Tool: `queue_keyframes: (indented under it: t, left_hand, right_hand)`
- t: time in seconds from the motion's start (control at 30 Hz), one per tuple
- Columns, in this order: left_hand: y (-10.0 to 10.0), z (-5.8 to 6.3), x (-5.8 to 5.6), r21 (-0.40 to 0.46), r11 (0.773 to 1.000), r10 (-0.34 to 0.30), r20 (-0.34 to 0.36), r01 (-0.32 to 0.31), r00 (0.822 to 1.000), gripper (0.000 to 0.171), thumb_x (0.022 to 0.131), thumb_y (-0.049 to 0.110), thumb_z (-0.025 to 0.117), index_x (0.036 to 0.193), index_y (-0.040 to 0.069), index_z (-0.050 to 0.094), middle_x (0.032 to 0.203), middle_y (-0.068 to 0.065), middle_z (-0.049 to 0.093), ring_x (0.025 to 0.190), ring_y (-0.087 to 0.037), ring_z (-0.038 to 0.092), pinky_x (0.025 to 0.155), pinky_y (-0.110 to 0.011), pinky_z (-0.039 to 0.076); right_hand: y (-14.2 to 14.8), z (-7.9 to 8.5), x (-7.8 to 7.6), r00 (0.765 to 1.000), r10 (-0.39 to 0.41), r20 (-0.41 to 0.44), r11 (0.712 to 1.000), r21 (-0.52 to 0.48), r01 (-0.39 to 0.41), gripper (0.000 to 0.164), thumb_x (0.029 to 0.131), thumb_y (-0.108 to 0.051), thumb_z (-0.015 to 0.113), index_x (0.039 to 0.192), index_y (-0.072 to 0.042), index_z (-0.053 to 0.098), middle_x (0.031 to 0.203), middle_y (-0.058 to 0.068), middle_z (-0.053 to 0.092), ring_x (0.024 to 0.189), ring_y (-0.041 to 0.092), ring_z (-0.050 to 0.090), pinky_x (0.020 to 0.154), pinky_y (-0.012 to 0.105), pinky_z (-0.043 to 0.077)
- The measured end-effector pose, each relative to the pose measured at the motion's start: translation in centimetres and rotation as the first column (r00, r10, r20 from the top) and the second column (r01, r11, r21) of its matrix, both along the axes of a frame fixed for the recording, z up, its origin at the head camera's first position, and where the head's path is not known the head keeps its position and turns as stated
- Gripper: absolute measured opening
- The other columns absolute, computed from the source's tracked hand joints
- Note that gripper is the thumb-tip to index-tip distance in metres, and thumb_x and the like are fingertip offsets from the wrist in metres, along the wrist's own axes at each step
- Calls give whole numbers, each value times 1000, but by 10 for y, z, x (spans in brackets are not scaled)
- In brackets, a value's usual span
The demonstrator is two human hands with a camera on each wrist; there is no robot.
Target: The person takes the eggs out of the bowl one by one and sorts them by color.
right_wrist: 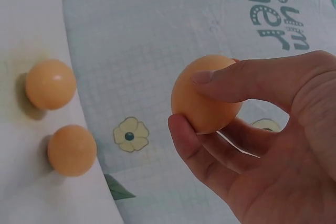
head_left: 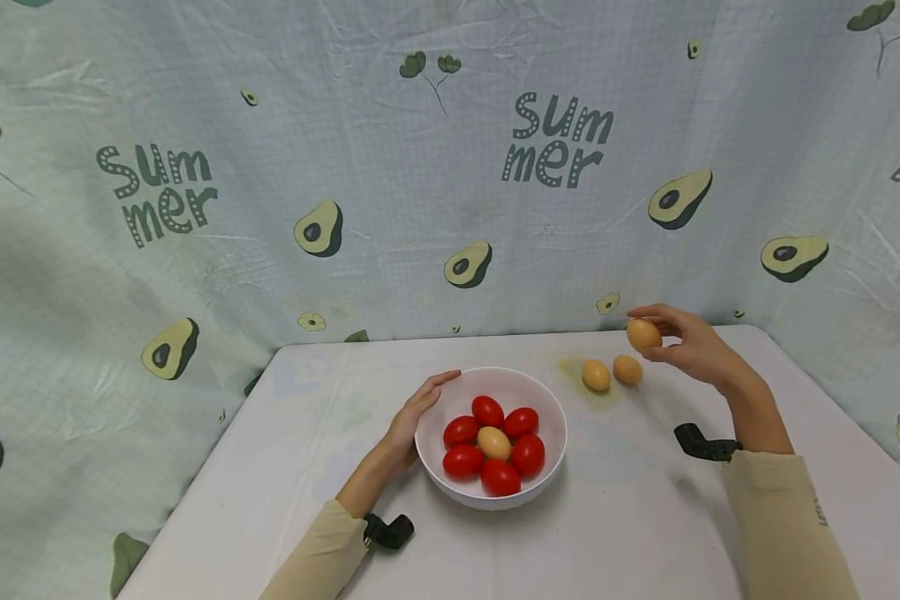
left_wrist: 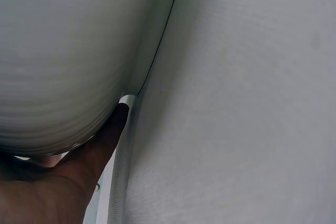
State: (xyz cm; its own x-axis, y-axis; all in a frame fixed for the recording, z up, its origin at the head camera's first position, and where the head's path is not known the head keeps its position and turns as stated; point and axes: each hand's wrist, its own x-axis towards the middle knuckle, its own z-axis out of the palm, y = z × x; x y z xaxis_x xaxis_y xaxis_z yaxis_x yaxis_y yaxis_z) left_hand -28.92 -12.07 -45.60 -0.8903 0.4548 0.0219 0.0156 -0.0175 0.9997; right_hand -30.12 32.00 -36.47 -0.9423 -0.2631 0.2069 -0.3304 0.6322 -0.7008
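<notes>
My right hand [head_left: 686,343] pinches a light-brown egg [head_left: 644,335] between thumb and fingers, held up over the back right of the table. In the right wrist view the thumb lies across the egg's side. Two more brown eggs, one egg [head_left: 596,375] and another egg [head_left: 627,369], lie on the table below that hand. My left hand [head_left: 412,421] rests along the left outer wall of a white bowl [head_left: 553,467], fingers extended near the rim. Inside the bowl, several glossy red egg-shaped things [head_left: 500,477] surround one brown egg [head_left: 493,443].
A white-covered table [head_left: 330,417] holds the bowl and eggs, with a faint yellowish stain near the loose eggs. Behind it hangs a pale cloth [head_left: 390,150] printed with avocados and lettering. Each wrist carries a black camera, such as the right camera [head_left: 701,444].
</notes>
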Motion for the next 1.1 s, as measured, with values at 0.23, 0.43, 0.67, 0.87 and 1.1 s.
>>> queue_keyframes:
  t: [0.23,0.43,0.67,0.87,1.1]
  left_hand:
    - [-1,-1,0,4,1000,-2,-4,2,1000,51,112,33,27,160,19,35,169,-7,31,154,-32,33,126,-45,31]
    - [-1,0,0,3,1000,-17,-6,17,1000,51,112,32,26,161,19,34,170,-7,28,156,-33,30,127,-47,28]
    - [0,-1,0,6,1000,-3,-4,3,1000,51,112,32,27,160,19,36,169,-6,30,155,-31,32,127,-45,29]
    - [0,0,-1,9,1000,0,-2,0,1000,51,112,33,27,160,19,36,168,-7,31,154,-32,33,126,-45,30]
    - [-1,0,-1,8,1000,-24,1,24,1000,52,112,33,26,161,19,33,170,-7,29,155,-33,31,127,-46,29]
  right_hand:
    - [8,-11,-7,997,-50,60,999,-19,51,62,96,-7,69,152,-2,41,145,30,51,131,48,48,100,61,46]
    - [16,-21,-12,988,-109,113,994,8,109,66,98,-12,68,153,4,35,149,36,42,133,53,45,105,68,44]
    - [23,-32,-15,964,-192,185,981,0,196,70,96,-13,66,152,8,30,151,38,36,135,55,41,108,69,41]
    - [30,-45,-17,953,-246,178,969,38,243,67,97,-18,67,150,7,33,150,38,37,136,55,40,107,69,42]
    - [36,-62,-20,936,-306,173,952,71,297,66,99,-22,65,150,9,36,147,39,40,133,55,43,104,67,44]
